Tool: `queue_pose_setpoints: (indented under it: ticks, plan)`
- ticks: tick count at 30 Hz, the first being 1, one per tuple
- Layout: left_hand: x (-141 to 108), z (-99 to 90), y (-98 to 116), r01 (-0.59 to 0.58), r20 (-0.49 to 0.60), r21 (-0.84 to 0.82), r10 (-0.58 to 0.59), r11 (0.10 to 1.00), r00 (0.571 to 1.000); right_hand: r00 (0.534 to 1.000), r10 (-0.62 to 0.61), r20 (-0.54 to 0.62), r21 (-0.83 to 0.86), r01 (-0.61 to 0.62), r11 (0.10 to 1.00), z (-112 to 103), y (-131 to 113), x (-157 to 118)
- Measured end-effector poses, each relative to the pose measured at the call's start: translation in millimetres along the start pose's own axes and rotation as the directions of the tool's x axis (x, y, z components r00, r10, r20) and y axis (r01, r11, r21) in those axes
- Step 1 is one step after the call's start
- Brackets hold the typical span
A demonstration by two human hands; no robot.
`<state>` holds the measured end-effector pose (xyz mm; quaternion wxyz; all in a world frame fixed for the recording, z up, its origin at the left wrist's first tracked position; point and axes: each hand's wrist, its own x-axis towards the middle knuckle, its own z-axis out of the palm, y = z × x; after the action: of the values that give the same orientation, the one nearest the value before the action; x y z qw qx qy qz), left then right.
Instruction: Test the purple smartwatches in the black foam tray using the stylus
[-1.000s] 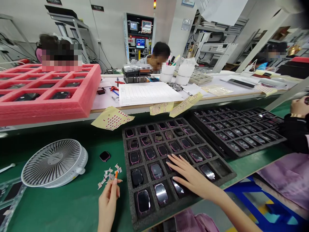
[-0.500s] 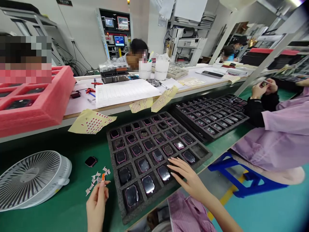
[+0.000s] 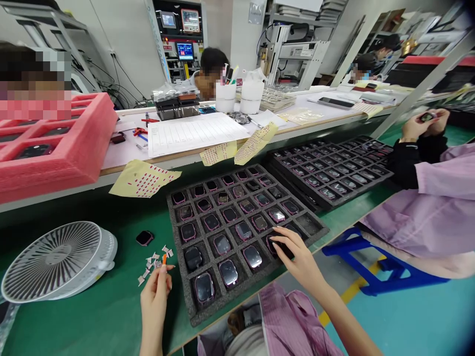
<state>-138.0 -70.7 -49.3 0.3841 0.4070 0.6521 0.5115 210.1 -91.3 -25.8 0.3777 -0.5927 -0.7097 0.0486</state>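
Note:
My left hand point(image 3: 156, 296) is closed, pinching a slim orange piece point(image 3: 164, 258) whose lower part the fingers hide. Just beyond it, several small pale tabs point(image 3: 152, 262) lie scattered on the green table. A dark smartwatch point(image 3: 144, 238) with a pinkish frame rests past them. To the right is a black foam tray point(image 3: 193, 316), most of its compartments holding similar watches. My right hand point(image 3: 297, 254) reaches over the tray's near right side, fingers stretched and apart. Its fingertips are at a watch point(image 3: 272, 244) still in its compartment; the hand partly covers it, and I cannot tell whether they touch.
A round white fan point(image 3: 59, 262) lies at left. Beyond the tray stand more filled black trays point(image 3: 334, 168). Along the back runs a shelf with papers point(image 3: 196, 131) and a pink foam tray point(image 3: 89, 148). At right, a co-worker's hands point(image 3: 425, 123) hold a small item above a blue stool point(image 3: 386, 267).
My right hand has shifted right along the tray's near row, its fingertips now at another watch. My left hand keeps its pinch on the orange piece. The whole view has shifted slightly.

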Motion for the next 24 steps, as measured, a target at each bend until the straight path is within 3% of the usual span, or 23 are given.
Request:
queue_pose_setpoints:
  ticks: [13,24]
  plan:
    - [2.9,-2.4,-4.8,0.030,0.037,0.013,-0.031,0.999,0.999,0.997,0.003,-0.077,-0.058,-0.008,0.998,-9.0,7.0,4.2]
    - [1.4,-1.5,-3.8,0.045,0.033,-0.001,-0.045,0.999,0.998,0.970,-0.168,0.178,-0.004,0.172,0.985,30.0,-27.5,31.2]
